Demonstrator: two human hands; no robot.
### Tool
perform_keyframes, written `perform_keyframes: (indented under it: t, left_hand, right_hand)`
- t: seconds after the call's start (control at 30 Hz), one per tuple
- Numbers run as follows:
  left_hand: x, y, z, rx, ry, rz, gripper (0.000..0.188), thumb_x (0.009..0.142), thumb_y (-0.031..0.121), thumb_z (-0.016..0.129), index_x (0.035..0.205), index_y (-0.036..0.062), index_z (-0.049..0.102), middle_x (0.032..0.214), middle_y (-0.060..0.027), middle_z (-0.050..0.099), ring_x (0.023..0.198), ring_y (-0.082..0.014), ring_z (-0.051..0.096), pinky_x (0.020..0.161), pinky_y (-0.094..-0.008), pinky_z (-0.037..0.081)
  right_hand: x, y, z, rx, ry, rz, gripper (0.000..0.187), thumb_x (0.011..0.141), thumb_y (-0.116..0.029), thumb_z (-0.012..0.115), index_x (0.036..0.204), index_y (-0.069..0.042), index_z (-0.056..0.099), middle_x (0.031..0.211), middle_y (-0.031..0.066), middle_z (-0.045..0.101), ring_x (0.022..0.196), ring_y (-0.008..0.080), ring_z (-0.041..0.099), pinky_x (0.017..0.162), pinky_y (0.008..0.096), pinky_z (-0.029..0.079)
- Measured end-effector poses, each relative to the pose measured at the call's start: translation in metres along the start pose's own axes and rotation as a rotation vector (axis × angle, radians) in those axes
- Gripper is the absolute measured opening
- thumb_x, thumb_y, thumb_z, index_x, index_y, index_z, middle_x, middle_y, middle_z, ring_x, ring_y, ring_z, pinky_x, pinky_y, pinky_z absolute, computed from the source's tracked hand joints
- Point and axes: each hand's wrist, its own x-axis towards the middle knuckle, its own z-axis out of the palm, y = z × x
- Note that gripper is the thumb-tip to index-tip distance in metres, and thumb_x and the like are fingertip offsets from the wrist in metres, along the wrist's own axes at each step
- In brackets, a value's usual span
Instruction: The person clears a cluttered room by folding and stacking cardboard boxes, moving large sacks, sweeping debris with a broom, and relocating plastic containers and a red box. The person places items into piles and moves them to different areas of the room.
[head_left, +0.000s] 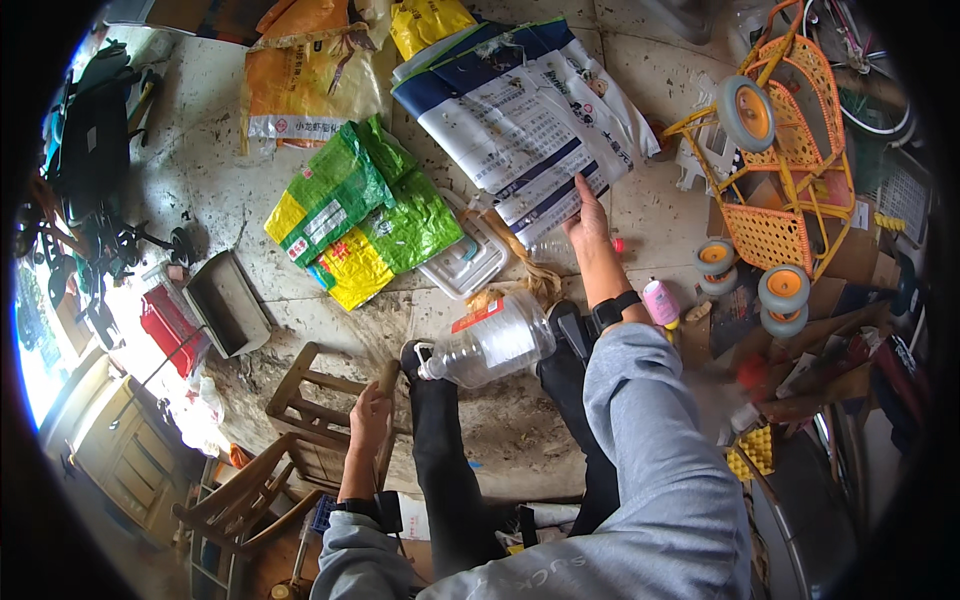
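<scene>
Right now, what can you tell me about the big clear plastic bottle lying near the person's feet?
The clear plastic bottle is a large jug-shaped container of transparent plastic with a red and white label on its upper side. It looks empty. It lies on its side on the dirty concrete floor, neck pointing left toward a black shoe. It sits between the person's black-trousered legs. Neither hand touches it.

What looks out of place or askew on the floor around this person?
An orange wire cart lies tipped over, wheels in the air. A clear plastic jug lies on its side by the feet. Woven sacks, white-and-blue and green, are strewn flat. The right hand touches the white sack; the left hand grips a wooden chair.
</scene>
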Motion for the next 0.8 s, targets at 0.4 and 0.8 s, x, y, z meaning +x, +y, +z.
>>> perform_keyframes:
  t: [0.4,0.8]
  left_hand:
    - [-0.081,0.176,-0.073,0.05,0.021,0.357,0.049,0.078,0.011,0.067,0.124,0.0014,0.055,0.102,-0.0207,0.063,0.086,-0.0335,0.065,0.076,-0.0395,0.052]
    - [-0.197,0.327,-0.14,-1.404,-0.849,0.248,0.058,0.094,0.051,0.045,0.131,0.0068,0.046,0.125,-0.009,0.055,0.121,-0.0273,0.046,0.102,-0.041,0.038]
  right_hand:
    - [-0.346,-0.102,0.077,-0.489,-0.032,-0.534,0.031,0.079,-0.008,0.072,0.103,0.008,0.06,0.104,0.0124,0.064,0.09,0.0191,0.061,0.079,0.0329,0.049]
    - [-0.713,-0.022,0.138,-1.434,-0.265,-1.598,0.024,0.07,-0.003,0.07,0.092,0.001,0.062,0.08,0.0173,0.057,0.072,0.0396,0.059,0.063,0.0422,0.048]
